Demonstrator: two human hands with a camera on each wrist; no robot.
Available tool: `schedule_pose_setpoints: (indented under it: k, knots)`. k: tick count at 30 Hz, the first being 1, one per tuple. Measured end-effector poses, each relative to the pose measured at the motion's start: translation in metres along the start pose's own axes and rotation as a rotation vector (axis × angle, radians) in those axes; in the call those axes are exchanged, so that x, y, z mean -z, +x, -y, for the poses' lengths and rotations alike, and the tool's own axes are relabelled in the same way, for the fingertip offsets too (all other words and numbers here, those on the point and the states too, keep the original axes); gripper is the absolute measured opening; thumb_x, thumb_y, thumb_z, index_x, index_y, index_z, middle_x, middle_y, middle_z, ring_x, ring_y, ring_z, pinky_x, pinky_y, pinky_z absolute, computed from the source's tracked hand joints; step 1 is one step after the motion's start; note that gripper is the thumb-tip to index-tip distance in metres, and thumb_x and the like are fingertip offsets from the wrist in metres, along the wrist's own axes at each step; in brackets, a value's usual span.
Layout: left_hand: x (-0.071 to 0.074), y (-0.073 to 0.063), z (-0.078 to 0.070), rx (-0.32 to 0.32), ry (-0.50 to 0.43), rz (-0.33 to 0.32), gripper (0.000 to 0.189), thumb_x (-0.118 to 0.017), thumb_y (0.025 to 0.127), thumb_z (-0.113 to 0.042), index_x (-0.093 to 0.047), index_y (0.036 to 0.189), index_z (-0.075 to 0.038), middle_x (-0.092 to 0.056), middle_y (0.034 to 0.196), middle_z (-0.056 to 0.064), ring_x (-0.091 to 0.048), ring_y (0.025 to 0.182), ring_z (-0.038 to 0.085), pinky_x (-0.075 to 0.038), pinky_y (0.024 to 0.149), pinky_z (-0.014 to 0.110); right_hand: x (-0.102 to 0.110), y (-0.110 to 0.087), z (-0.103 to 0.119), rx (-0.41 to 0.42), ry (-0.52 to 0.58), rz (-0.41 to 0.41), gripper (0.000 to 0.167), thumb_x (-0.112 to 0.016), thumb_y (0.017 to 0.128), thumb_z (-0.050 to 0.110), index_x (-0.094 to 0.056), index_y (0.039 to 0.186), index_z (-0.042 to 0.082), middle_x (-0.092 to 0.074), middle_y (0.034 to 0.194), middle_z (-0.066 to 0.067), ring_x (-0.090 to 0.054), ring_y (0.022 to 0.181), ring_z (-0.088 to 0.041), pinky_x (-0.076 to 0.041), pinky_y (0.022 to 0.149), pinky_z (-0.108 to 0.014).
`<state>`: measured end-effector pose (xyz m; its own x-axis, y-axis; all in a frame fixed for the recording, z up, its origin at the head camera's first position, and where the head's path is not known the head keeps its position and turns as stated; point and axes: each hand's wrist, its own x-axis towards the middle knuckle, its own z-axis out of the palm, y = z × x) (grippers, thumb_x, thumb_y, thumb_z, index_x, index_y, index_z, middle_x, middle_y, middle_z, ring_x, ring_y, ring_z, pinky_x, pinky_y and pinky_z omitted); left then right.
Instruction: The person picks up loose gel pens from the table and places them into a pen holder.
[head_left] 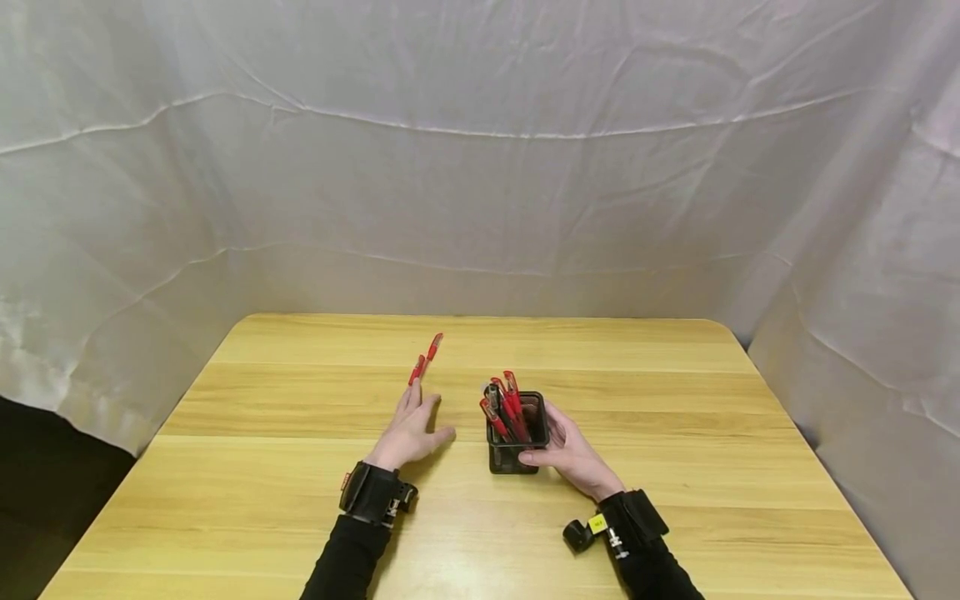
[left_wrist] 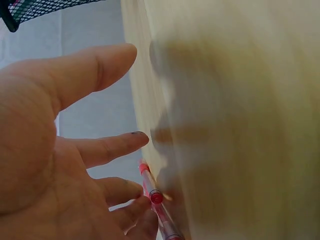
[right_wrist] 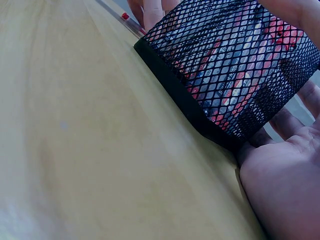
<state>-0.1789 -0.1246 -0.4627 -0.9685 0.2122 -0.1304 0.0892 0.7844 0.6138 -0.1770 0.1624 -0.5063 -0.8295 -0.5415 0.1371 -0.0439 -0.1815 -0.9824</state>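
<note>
A black mesh pen holder (head_left: 512, 460) stands upright on the table, with several red-capped pens (head_left: 512, 403) and a dark one leaning in it. My right hand (head_left: 576, 460) grips the holder from its right side, thumb across the near face and fingers behind. To the left, my left hand (head_left: 407, 431) is spread low over the table, holding nothing. Just beyond its fingertips lie two red pens, the nearer pen (head_left: 416, 370) and the farther pen (head_left: 435, 345). In the left wrist view the outer fingers are beside a pen (left_wrist: 151, 184); whether they touch cannot be told.
The wooden table (head_left: 675, 400) has rounded far corners. Pale cloth (head_left: 480, 200) hangs behind it and along both sides. Each wrist wears a black strap with a small camera, the right camera (head_left: 577, 536) jutting inward.
</note>
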Motion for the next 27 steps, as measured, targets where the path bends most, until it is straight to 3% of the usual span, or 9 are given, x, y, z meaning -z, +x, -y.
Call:
schedule_pose_setpoints:
  k: [8, 20, 22, 24, 25, 27]
  knots:
    - [-0.002, 0.0, -0.002, 0.013, 0.076, -0.012, 0.069, -0.068, 0.096, -0.027, -0.039, 0.151, 0.002, -0.009, 0.165, 0.032, -0.011, 0.155, 0.047, -0.021, 0.124, 0.062, 0.0, 0.0, 0.0, -0.026, -0.007, -0.008, 0.101, -0.079, 0.082, 0.003, -0.015, 0.16, 0.002, -0.021, 0.168, -0.017, -0.036, 0.139, 0.014, -0.03, 0.113, -0.007]
    - [0.001, -0.001, -0.004, -0.026, 0.148, -0.035, 0.068, -0.067, 0.096, -0.029, -0.043, 0.146, 0.01, -0.026, 0.164, 0.026, -0.031, 0.148, 0.047, -0.028, 0.121, 0.059, 0.0, 0.0, -0.001, 0.009, 0.003, 0.006, 0.095, -0.077, 0.082, 0.0, -0.021, 0.158, 0.002, -0.041, 0.159, 0.003, -0.039, 0.141, 0.007, -0.033, 0.114, -0.01]
    - [0.003, -0.001, -0.006, -0.028, 0.124, -0.063, 0.058, -0.067, 0.096, -0.027, -0.053, 0.137, 0.011, -0.044, 0.154, 0.027, -0.053, 0.129, 0.043, -0.048, 0.106, 0.054, 0.001, 0.0, -0.001, 0.008, 0.002, 0.005, 0.095, -0.078, 0.082, 0.0, -0.021, 0.159, 0.002, -0.04, 0.16, 0.002, -0.039, 0.141, 0.007, -0.033, 0.114, -0.01]
    - [0.005, -0.002, -0.007, -0.016, 0.075, -0.111, 0.041, -0.067, 0.096, -0.023, -0.066, 0.122, 0.008, -0.067, 0.127, 0.025, -0.066, 0.093, 0.033, -0.057, 0.077, 0.041, 0.001, 0.0, 0.0, 0.001, -0.001, 0.0, 0.097, -0.078, 0.082, 0.001, -0.019, 0.159, 0.002, -0.037, 0.162, -0.001, -0.038, 0.141, 0.009, -0.032, 0.114, -0.009]
    - [0.007, -0.002, -0.008, -0.005, 0.057, -0.14, 0.033, -0.067, 0.095, -0.022, -0.07, 0.113, 0.006, -0.072, 0.109, 0.022, -0.064, 0.076, 0.027, -0.053, 0.063, 0.035, 0.001, 0.0, 0.0, -0.004, -0.003, -0.001, 0.098, -0.078, 0.082, 0.002, -0.018, 0.159, 0.002, -0.035, 0.163, -0.003, -0.038, 0.141, 0.01, -0.031, 0.114, -0.009]
    - [0.009, -0.004, -0.009, 0.016, 0.037, -0.202, 0.02, -0.07, 0.093, -0.017, -0.075, 0.092, 0.002, -0.07, 0.078, 0.013, -0.047, 0.054, 0.016, -0.036, 0.046, 0.025, 0.001, 0.0, 0.0, -0.015, -0.006, -0.006, 0.1, -0.079, 0.082, 0.003, -0.017, 0.16, 0.002, -0.03, 0.166, -0.007, -0.036, 0.14, 0.013, -0.03, 0.113, -0.007]
